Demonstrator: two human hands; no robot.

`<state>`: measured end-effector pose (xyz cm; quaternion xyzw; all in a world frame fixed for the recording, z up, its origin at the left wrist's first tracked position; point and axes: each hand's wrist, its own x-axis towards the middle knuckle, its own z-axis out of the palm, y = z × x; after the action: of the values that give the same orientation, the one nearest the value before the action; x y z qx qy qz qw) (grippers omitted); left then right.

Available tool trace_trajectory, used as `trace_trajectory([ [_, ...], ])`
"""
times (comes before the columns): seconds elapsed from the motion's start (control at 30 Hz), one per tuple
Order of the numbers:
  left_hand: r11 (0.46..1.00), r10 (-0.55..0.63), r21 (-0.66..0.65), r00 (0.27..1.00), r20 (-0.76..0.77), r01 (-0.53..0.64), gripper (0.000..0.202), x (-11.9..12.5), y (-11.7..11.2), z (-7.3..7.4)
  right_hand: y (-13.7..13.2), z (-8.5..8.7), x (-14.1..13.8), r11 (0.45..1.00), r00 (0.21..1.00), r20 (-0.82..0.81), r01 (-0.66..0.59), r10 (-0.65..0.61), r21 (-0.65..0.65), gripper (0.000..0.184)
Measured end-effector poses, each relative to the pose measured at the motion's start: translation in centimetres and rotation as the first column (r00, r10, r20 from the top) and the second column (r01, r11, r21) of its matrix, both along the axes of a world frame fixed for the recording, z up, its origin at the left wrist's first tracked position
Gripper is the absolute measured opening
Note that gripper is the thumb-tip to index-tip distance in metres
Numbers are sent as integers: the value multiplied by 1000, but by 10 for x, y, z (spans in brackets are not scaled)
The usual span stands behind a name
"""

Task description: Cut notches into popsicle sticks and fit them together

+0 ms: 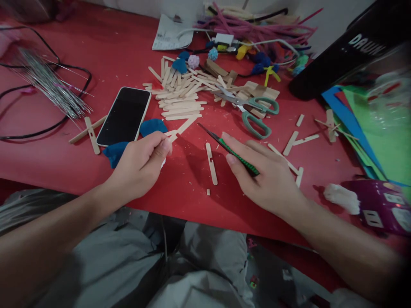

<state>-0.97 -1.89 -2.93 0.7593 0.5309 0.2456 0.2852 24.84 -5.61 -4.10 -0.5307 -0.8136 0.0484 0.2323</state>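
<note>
My right hand (261,173) is closed round a green utility knife (239,157); its thin blade points up and left over the red table (105,55). A notched wooden craft stick (211,163) lies flat just left of that hand, with a small cut-off piece below it. My left hand (141,164) is curled in a loose fist at the table's near edge, thumb pressed on something small and pale that I cannot name. A stick (183,126) lies just beyond its knuckles.
A black phone (124,115) and blue clay lumps (153,126) sit behind my left hand. A pile of craft sticks (180,92), green-handled scissors (253,112), wire bundle (48,83), pipe cleaners (257,30), coloured paper (375,128) and a purple device (382,205) surround the work spot.
</note>
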Motion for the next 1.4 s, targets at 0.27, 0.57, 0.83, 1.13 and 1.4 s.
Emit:
trace_trajectory([
  [0.27,955,-217,-119,913,345,272,29,11,-15,4,6,-2,-3,986,992,-40,-111,117,124,29],
  [0.57,847,-262,-288,823,505,447,31,31,-19,9,-5,16,-13,925,777,-531,-380,337,31,24],
  [0.83,811,-243,-327,788,565,485,32,38,-19,17,-5,17,-14,908,737,-564,-414,374,61,21],
  [1.13,727,-254,-404,764,593,555,35,40,-17,16,-3,12,-7,851,651,-589,-509,478,128,31],
  [1.4,727,-276,-411,782,559,550,34,42,-13,20,-2,12,-6,847,670,-549,-509,501,153,28],
])
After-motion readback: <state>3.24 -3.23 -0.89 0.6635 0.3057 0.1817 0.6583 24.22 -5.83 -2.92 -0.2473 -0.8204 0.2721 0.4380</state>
